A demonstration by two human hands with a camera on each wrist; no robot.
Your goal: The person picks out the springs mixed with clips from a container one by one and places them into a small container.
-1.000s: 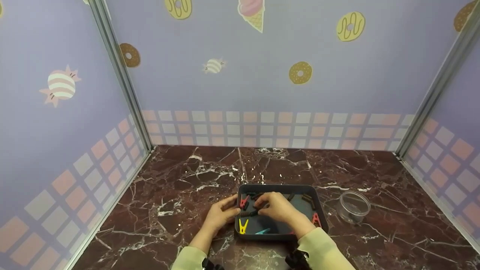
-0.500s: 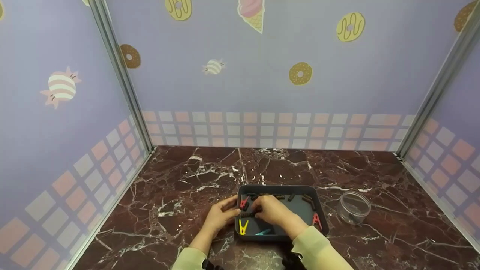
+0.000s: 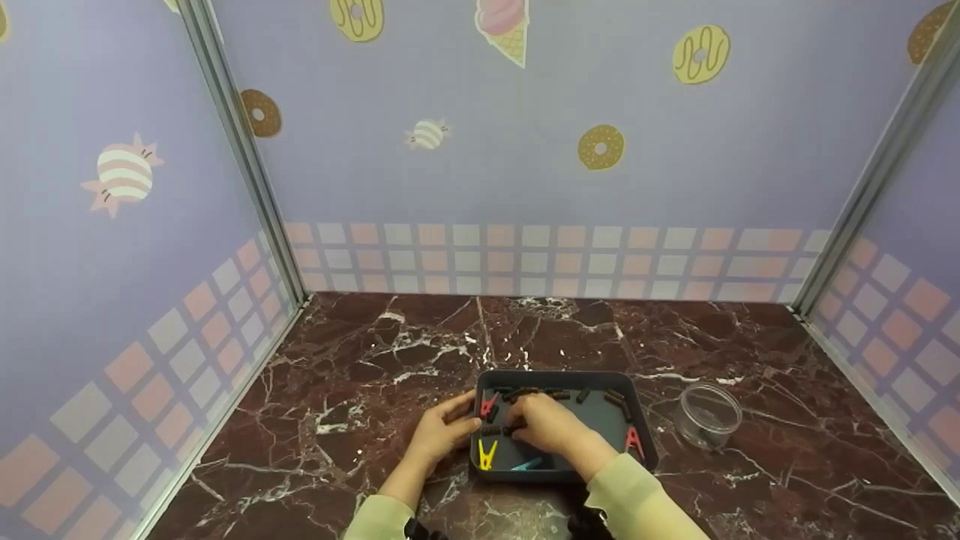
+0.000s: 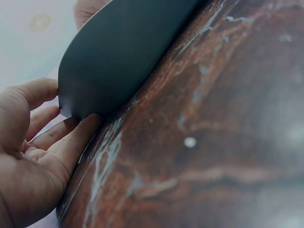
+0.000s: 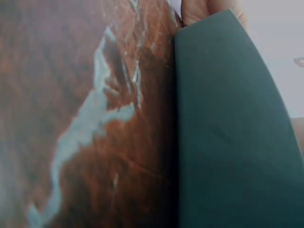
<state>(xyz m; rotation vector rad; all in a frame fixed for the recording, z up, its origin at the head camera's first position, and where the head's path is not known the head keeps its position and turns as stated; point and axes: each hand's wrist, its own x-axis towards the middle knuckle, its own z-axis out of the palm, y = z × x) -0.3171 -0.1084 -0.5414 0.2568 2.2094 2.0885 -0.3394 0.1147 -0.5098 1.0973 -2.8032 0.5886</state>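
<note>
A dark grey tray (image 3: 564, 475) stands on the marble-patterned table. My left hand (image 3: 442, 431) touches its left side, thumb and fingers reaching the rim; in the left wrist view these fingers (image 4: 78, 137) lie against the outer wall. My right hand (image 3: 551, 424) reaches into the left half of the tray, its fingers curled down around a short dark brown ridged piece (image 3: 508, 431), mostly hidden. Beside that lies another dark ridged piece (image 3: 490, 430). A red clothespin (image 3: 489, 405) is behind them, a yellow clothespin (image 3: 487, 454) and a blue clothespin (image 3: 527, 465) nearer the front.
Several more dark ridged pieces (image 3: 619, 397) lie along the tray's back and right. Another red clothespin (image 3: 634, 441) is by the right wall. A clear round plastic tub (image 3: 708, 416) stands right of the tray. Patterned panels (image 3: 555, 259) enclose the table.
My right hand has lowered slightly, and its fingers have closed in on the dark piece, which now shows apart from the one to its left. My left hand stays at the tray's side.
</note>
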